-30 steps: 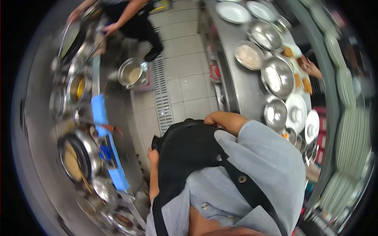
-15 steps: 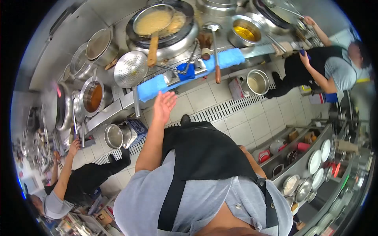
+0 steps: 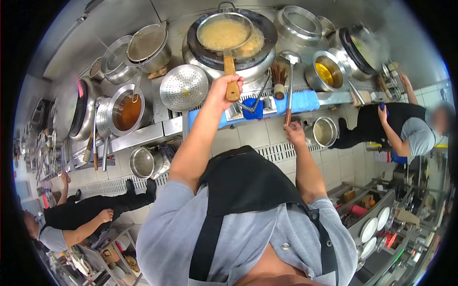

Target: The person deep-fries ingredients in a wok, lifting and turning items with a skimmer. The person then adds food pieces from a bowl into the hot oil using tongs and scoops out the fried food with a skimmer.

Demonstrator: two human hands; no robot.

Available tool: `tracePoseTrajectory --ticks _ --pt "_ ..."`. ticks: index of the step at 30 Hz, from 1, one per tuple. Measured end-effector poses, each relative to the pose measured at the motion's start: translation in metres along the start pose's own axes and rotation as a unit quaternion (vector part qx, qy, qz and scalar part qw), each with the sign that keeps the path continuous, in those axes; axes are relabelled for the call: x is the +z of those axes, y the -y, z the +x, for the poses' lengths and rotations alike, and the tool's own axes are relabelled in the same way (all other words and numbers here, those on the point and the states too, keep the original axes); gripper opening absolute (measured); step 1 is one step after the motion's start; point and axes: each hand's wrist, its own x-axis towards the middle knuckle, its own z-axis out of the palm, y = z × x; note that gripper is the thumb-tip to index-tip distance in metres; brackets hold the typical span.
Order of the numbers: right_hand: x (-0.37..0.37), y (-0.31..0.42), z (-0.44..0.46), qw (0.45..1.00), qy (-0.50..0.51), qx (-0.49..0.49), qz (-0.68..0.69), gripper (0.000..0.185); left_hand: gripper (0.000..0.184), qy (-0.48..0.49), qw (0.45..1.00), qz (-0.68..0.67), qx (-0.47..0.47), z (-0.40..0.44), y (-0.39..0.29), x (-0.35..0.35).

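Observation:
My left hand (image 3: 223, 90) is closed on the wooden handle of a round mesh strainer (image 3: 224, 32). The strainer rests over a dark wok (image 3: 269, 33) and holds pale yellow, foamy-looking food; more of it shows in the wok below. My right hand (image 3: 296, 133) grips the brown handle end of a long ladle (image 3: 289, 86), whose bowl lies on the stove top. Between my hands are a bamboo brush (image 3: 279, 81) and a blue cloth (image 3: 253, 108) by a metal tap lever. A perforated skimmer (image 3: 184, 87) lies left of the wok.
A pot of yellow oil (image 3: 328, 72) stands to the right, a pot of reddish-brown liquid (image 3: 126, 114) to the left. A blue towel (image 3: 305, 101) lines the stove edge. One co-worker (image 3: 405, 119) stands at right, another (image 3: 76, 219) at left. Steel pots (image 3: 324, 132) stand low near the floor.
My left hand, open before, has moved up and closed on the strainer handle. My right hand has come into view and taken the ladle's handle. The view has shifted, and the left co-worker has moved.

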Motion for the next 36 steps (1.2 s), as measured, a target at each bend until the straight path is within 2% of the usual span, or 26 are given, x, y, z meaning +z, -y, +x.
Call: tracePoseTrajectory --ticks 1,3,6,7,9,10,12,15,19,23,26,28,31,33,35,36 --pt "0.003 0.009 0.005 1.0 -0.007 0.002 -0.03 0.07 0.02 -0.03 0.999 0.0 0.02 0.003 0.0 -0.004" --pt "0.017 -0.026 0.054 0.992 -0.02 -0.066 -0.102 0.07 0.019 -0.096 0.993 -0.005 0.061 -0.026 0.004 0.03" --pt "0.026 -0.016 0.067 0.996 -0.009 -0.069 -0.061 0.062 0.022 -0.083 0.995 -0.016 0.046 -0.027 -0.002 0.02" --pt "0.027 -0.012 0.072 0.999 0.004 -0.05 0.0 0.057 0.022 -0.07 0.997 -0.024 0.038 -0.024 -0.003 0.019" --pt "0.024 0.006 0.08 0.992 0.029 -0.009 0.12 0.047 0.022 -0.124 0.991 -0.007 0.051 -0.022 -0.005 0.034" --pt "0.015 0.02 0.08 0.989 0.058 0.024 0.131 0.034 0.023 -0.154 0.987 0.002 0.048 -0.021 -0.005 0.039" --pt "-0.009 0.053 0.074 0.992 0.032 -0.014 0.121 0.028 0.022 -0.213 0.976 0.001 0.046 -0.017 -0.008 0.058" --pt "-0.05 0.088 0.039 0.989 0.045 -0.069 0.123 0.022 0.022 -0.134 0.99 0.004 0.048 -0.008 -0.005 0.03" --pt "-0.103 0.127 0.011 0.972 0.168 -0.113 0.116 0.019 0.029 -0.157 0.983 0.053 0.079 -0.017 0.006 0.062" --pt "-0.116 0.175 0.016 0.948 0.163 -0.272 -0.035 0.039 0.031 -0.187 0.976 0.04 0.102 -0.02 0.01 0.073" --pt "-0.112 0.226 -0.003 0.94 0.261 -0.221 0.016 0.058 0.027 -0.15 0.983 0.011 0.105 -0.016 0.008 0.066" --pt "-0.099 0.234 0.01 0.914 0.291 -0.278 -0.039 0.064 0.024 -0.161 0.981 0.002 0.11 -0.015 0.008 0.07" --pt "-0.074 0.261 0.024 0.887 0.251 -0.342 -0.184 0.066 0.023 -0.141 0.985 0.008 0.097 -0.017 0.007 0.062" --pt "-0.053 0.267 0.036 0.876 0.209 -0.377 -0.217 0.064 0.026 -0.127 0.988 0.009 0.087 -0.02 0.011 0.053" --pt "-0.034 0.265 0.039 0.89 0.184 -0.388 -0.154 0.063 0.031 -0.126 0.987 0.004 0.099 -0.021 0.007 0.051" --pt "-0.026 0.262 0.037 0.897 0.173 -0.388 -0.123 0.063 0.024 -0.142 0.984 0.01 0.105 -0.023 0.008 0.054"
